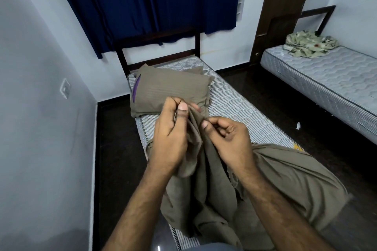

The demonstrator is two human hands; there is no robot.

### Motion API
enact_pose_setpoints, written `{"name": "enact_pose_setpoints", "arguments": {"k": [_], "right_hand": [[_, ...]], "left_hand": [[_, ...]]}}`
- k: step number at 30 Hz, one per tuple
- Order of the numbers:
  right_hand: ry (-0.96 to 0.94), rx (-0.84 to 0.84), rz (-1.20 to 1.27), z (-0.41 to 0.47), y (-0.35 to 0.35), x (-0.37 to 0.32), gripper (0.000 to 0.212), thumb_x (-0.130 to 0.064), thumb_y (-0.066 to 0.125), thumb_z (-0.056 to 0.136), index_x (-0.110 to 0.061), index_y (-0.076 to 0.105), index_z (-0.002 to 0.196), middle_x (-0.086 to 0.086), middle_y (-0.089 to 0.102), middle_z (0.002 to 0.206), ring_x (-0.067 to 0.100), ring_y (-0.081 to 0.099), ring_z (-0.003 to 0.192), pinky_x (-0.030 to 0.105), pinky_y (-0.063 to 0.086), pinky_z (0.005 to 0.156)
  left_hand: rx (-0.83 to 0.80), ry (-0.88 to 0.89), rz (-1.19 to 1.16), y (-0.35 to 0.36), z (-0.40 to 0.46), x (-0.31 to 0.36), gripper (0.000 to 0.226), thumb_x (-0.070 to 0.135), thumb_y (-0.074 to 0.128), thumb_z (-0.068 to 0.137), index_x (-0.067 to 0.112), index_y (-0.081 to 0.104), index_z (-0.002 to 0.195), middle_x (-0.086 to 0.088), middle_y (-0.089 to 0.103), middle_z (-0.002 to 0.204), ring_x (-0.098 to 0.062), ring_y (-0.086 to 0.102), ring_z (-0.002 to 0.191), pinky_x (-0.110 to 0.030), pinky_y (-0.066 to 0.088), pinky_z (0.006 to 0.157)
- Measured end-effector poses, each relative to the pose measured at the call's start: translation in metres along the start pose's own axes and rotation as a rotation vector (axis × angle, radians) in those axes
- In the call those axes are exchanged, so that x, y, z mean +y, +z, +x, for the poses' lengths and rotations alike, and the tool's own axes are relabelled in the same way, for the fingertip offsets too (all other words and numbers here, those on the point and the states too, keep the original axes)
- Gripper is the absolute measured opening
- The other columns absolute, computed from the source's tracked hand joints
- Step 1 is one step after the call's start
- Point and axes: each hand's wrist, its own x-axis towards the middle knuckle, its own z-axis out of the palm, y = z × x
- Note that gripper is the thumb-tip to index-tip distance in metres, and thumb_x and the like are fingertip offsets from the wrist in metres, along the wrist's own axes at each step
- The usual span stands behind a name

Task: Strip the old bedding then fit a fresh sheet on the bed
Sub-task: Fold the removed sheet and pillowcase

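Grip: your left hand (169,134) and right hand (226,138) both pinch the sheet (204,189).
Risk: bunched folds below could hide the corner.

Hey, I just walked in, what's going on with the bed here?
A person stands at the foot of the near bed, working on a brown sheet bunched over the bare mattress. The left hand and right hand each pinch its gathered edge, held up close together. A pillow in a matching brown case lies at the head end. On the other bed, a crumpled floral cloth sits on a bare mattress.
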Motion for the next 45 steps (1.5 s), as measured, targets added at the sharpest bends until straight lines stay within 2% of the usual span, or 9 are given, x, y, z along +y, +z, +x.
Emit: {"name": "enact_pose_setpoints", "arguments": {"k": [3,6,11,16,21,26,33,38,45], "right_hand": [[-0.082,-0.046,-0.060,-0.007,0.007,-0.003,0.006,-0.025,0.073,0.086,-0.028,0.075,0.091,-0.003,0.077,0.090,0.011,0.073,0.084,0.030,0.057,0.080],[-0.198,-0.027,-0.224,-0.010,0.006,-0.005,0.011,-0.027,0.072,0.087,-0.019,0.076,0.093,-0.002,0.074,0.086,0.015,0.072,0.079,0.040,0.058,0.071],[-0.167,-0.036,-0.175,-0.009,0.011,-0.004,0.016,-0.027,0.075,0.086,-0.024,0.074,0.101,-0.006,0.074,0.091,0.014,0.073,0.083,0.047,0.059,0.073],[-0.215,-0.085,-0.191,-0.008,0.019,-0.003,0.014,-0.014,0.073,0.086,-0.017,0.075,0.100,-0.010,0.073,0.099,0.011,0.072,0.093,0.043,0.058,0.085],[0.036,-0.194,-0.061,-0.015,0.027,0.009,0.032,-0.007,0.074,0.083,-0.031,0.069,0.105,-0.006,0.073,0.108,0.011,0.072,0.097,0.028,0.056,0.088],[0.232,-0.222,0.106,-0.013,0.032,0.018,0.024,0.007,0.068,0.088,-0.010,0.067,0.105,0.008,0.075,0.101,0.013,0.072,0.090,0.027,0.055,0.083],[0.087,-0.022,-0.079,-0.002,0.021,0.012,0.026,-0.001,0.072,0.089,-0.027,0.071,0.089,-0.006,0.077,0.090,0.008,0.073,0.086,0.025,0.055,0.083],[-0.285,0.123,-0.431,0.012,0.005,0.000,0.012,-0.003,0.073,0.088,-0.012,0.073,0.095,-0.007,0.072,0.094,0.002,0.068,0.090,0.022,0.054,0.085],[-0.352,0.140,-0.512,0.013,0.003,-0.007,0.012,-0.004,0.067,0.093,-0.010,0.073,0.102,-0.004,0.071,0.098,0.003,0.065,0.092,0.008,0.044,0.086]], "left_hand": [[0.004,-0.070,-0.039,0.003,-0.003,0.006,0.027,0.031,0.051,0.100,0.013,0.046,0.081,0.000,0.051,0.068,-0.016,0.049,0.064,-0.041,0.041,0.064],[-0.255,-0.018,0.212,-0.008,0.002,0.013,0.059,0.041,0.092,0.067,0.020,0.043,0.092,0.010,0.041,0.062,-0.002,0.037,0.055,-0.021,0.035,0.055],[-0.518,0.116,0.623,-0.025,0.017,0.005,0.064,0.027,0.098,0.055,0.017,0.071,0.112,0.000,0.060,0.087,-0.014,0.059,0.079,-0.023,0.044,0.070],[-0.462,0.261,0.827,-0.034,0.021,0.000,0.007,0.014,0.078,0.079,0.015,0.075,0.086,-0.002,0.056,0.077,-0.023,0.061,0.072,-0.042,0.051,0.066],[-0.390,0.294,0.858,-0.047,0.027,0.006,0.014,-0.002,0.075,0.072,0.010,0.077,0.080,-0.006,0.059,0.077,-0.028,0.063,0.073,-0.045,0.056,0.062],[-0.380,0.351,0.805,-0.050,0.024,0.013,0.024,0.013,0.053,0.072,0.014,0.075,0.082,-0.003,0.057,0.079,-0.027,0.062,0.076,-0.045,0.056,0.063],[-0.337,0.275,0.852,-0.053,0.027,0.014,0.019,0.001,0.071,0.078,0.017,0.074,0.087,0.000,0.056,0.083,-0.027,0.062,0.081,-0.046,0.056,0.065],[-0.297,0.258,0.791,-0.052,0.025,0.015,0.016,0.014,0.077,0.083,0.023,0.073,0.095,0.010,0.049,0.086,-0.019,0.059,0.080,-0.045,0.056,0.069],[-0.343,0.268,0.664,-0.039,0.017,0.012,0.037,0.004,0.065,0.088,0.022,0.073,0.119,0.010,0.073,0.100,-0.015,0.070,0.101,-0.036,0.056,0.084]]}}
